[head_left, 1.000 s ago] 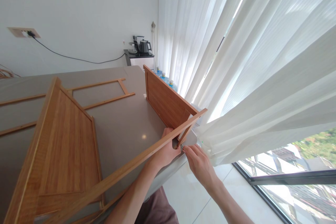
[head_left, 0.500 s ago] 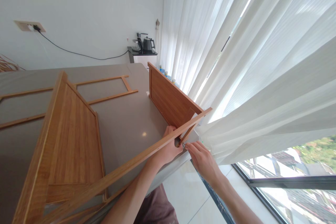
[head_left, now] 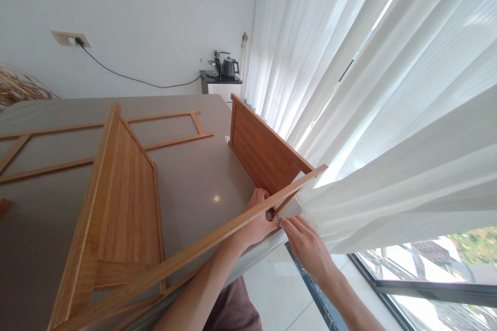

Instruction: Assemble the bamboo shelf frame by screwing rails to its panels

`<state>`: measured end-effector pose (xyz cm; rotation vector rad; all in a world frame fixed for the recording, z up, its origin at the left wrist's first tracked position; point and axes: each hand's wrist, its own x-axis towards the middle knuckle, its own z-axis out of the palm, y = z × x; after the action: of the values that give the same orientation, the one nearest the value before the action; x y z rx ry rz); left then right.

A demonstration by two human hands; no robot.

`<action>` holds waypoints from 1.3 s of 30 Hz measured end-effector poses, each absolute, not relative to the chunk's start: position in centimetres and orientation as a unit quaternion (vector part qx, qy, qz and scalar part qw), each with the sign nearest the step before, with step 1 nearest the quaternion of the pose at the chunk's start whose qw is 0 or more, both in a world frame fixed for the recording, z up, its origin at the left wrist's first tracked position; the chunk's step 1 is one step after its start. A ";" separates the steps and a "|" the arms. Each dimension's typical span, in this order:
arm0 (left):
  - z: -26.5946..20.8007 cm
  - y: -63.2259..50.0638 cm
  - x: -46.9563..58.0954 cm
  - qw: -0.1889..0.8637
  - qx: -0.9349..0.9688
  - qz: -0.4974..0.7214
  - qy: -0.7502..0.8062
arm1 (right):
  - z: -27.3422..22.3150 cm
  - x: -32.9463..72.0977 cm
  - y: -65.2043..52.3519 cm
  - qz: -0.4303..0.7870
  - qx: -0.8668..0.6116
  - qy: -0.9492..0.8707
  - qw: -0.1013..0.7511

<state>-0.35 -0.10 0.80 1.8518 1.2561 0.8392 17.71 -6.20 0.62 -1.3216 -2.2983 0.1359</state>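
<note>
A partly joined wooden frame stands on the table, with a slatless right panel [head_left: 264, 139] and a left panel [head_left: 126, 191] on edge. A long wooden rail [head_left: 217, 235] runs across the near ends of both. My left hand [head_left: 258, 225] reaches under that rail and is closed around the lower corner of the right panel, its fingertips partly hidden. Beside it, at the same corner, my right hand [head_left: 301, 235] pinches a small metal piece [head_left: 278, 220], too small to make out, against the frame's outer side.
A grey table [head_left: 194, 176] carries the frame and a flat, ladder-like wooden frame [head_left: 174, 142] behind the left panel. White curtains [head_left: 349, 114] hang close on the right. At the back, a black kettle [head_left: 230, 67] stands on a small cabinet. A cord [head_left: 132, 78] runs along the wall.
The view has shifted slightly left, so everything sits further right. Both hands stay at the same corner of the frame, my right hand still pinching there.
</note>
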 end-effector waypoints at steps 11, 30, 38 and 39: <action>0.7 0.0 -0.4 0.368 0.724 0.329 0.482 | -0.6 17.4 -6.5 0.082 -0.545 -0.778 0.300; 0.0 0.0 -0.5 0.363 0.727 0.346 0.469 | -0.6 17.7 -6.5 0.130 -0.538 -0.774 0.307; 0.3 0.1 -0.4 0.356 0.727 0.352 0.469 | -1.1 17.1 -6.6 0.184 -0.626 -0.674 0.347; 0.2 0.1 -0.4 0.358 0.727 0.352 0.469 | -1.1 17.0 -6.6 0.192 -0.635 -0.662 0.348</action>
<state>-0.39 0.11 0.19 1.8760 1.2098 0.9088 17.04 -6.56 -1.13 -1.6468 -1.7176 0.4991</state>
